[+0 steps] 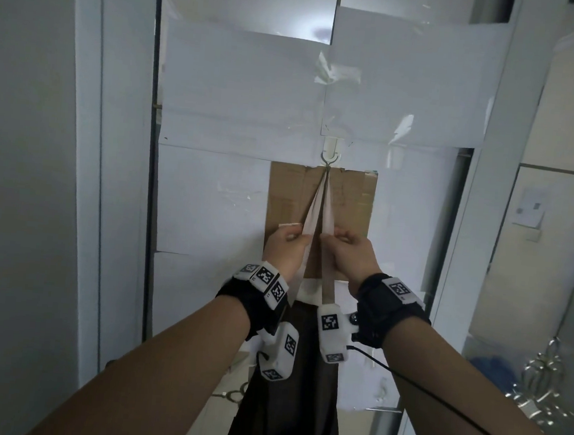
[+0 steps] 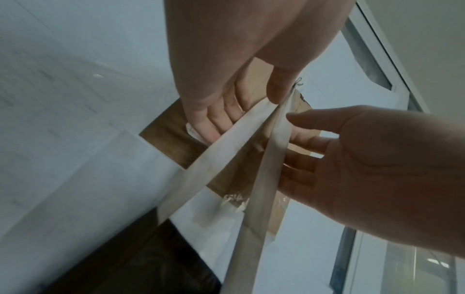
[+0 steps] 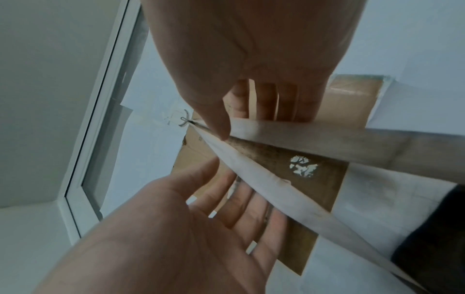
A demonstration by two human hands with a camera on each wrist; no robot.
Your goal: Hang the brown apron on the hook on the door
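- Door (image 1: 247,87) fills the head view – pale, papered over with white sheets (image 1: 412,90), with a brown cardboard panel (image 1: 287,196) taped at its middle.
- Brown apron (image 1: 292,389) hangs flat against the door below the cardboard, its dark body running down between the two forearms to the bottom of the view.
- Pale neck strap (image 1: 315,205) rises from the apron top in two bands that meet at a point on the hook, so the loop is already over it.
- Left hand (image 1: 285,248) sits beside the left band; the wrist views show its fingers straight and spread, thumb tip touching the strap edge – released, not grasping.
- Right hand (image 1: 351,256) sits beside the right band, fingers extended behind the strap and thumb tip against it; it looks relaxed too, with nothing curled round the strap.
- Wrist cameras (image 1: 333,331) with black-and-white markers ride on black bands at both wrists.
- Hook (image 1: 330,157) – small, metal, on a white plate – sits just above the cardboard's top edge.
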